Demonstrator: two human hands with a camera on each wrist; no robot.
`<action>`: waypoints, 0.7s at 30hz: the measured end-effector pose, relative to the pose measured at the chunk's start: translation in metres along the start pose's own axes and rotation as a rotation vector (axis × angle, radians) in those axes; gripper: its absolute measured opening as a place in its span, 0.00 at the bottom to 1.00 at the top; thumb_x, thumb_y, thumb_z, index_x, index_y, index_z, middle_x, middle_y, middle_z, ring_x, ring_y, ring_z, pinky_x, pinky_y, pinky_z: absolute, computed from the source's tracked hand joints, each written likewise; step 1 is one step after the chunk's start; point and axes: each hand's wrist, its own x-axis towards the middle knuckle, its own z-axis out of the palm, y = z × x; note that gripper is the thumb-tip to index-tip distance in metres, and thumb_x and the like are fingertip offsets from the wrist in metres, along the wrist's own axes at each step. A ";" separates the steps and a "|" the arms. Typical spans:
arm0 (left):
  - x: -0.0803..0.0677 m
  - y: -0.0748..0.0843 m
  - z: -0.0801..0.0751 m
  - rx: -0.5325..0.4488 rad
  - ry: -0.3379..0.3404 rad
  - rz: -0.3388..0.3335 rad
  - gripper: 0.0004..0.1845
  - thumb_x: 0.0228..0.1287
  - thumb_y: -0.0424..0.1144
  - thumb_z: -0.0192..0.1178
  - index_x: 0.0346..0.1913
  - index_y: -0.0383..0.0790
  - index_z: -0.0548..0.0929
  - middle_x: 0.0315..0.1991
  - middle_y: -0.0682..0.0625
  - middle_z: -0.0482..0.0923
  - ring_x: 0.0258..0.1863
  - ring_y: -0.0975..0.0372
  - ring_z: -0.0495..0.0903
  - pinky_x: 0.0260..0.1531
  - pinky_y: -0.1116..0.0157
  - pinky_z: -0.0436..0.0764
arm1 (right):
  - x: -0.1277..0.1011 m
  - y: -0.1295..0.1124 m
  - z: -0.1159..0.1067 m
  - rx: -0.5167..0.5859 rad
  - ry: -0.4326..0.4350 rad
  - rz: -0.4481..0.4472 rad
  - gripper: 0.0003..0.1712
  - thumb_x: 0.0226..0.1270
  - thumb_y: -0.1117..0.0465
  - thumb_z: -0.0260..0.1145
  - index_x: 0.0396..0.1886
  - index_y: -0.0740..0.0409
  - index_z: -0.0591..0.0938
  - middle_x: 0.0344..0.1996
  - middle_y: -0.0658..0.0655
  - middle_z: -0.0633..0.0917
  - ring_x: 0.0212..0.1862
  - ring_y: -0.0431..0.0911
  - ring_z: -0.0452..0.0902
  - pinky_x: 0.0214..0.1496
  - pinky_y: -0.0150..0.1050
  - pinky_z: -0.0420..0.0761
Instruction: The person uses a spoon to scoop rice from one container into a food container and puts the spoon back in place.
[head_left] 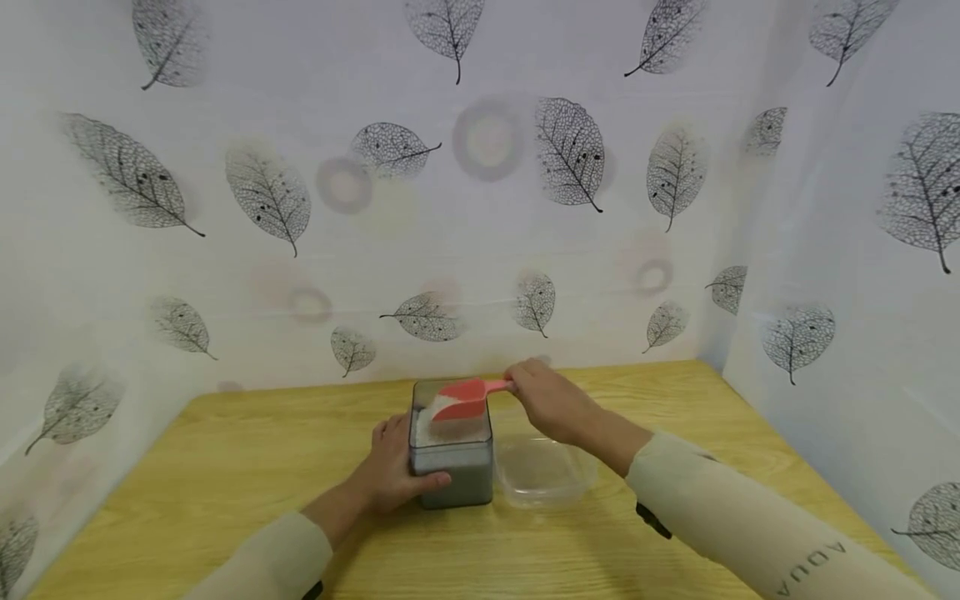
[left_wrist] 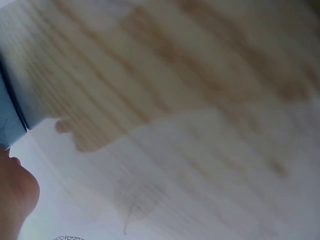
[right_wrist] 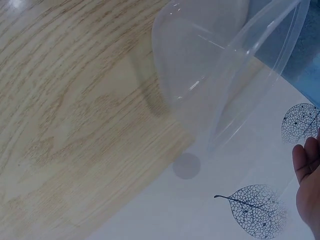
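In the head view, a grey see-through canister [head_left: 453, 482] stands on the table, holding a white grainy substance [head_left: 438, 429]. My left hand [head_left: 390, 471] grips its left side, thumb across the front and fingers toward the back. By its handle, my right hand [head_left: 551, 402] holds a red scoop [head_left: 467, 400] over the canister's open top, with some of the white substance in the scoop. The left wrist view catches the canister [left_wrist: 10, 115] and part of my left hand [left_wrist: 17, 192] at its edge. In the right wrist view my right hand [right_wrist: 307, 185] shows only partly; the scoop is out of sight.
A clear plastic box [head_left: 543, 475] sits directly right of the canister, under my right forearm. The wood-grain table [head_left: 262, 483] ends at a wall covering [head_left: 480, 250] printed with leaves, which also runs along both sides.
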 end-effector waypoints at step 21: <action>0.001 -0.001 -0.001 0.001 -0.022 -0.027 0.58 0.51 0.67 0.65 0.75 0.33 0.55 0.69 0.41 0.66 0.69 0.44 0.61 0.65 0.43 0.48 | -0.021 0.028 -0.039 -0.041 0.079 0.059 0.09 0.78 0.65 0.54 0.48 0.66 0.77 0.42 0.60 0.81 0.46 0.52 0.76 0.49 0.47 0.78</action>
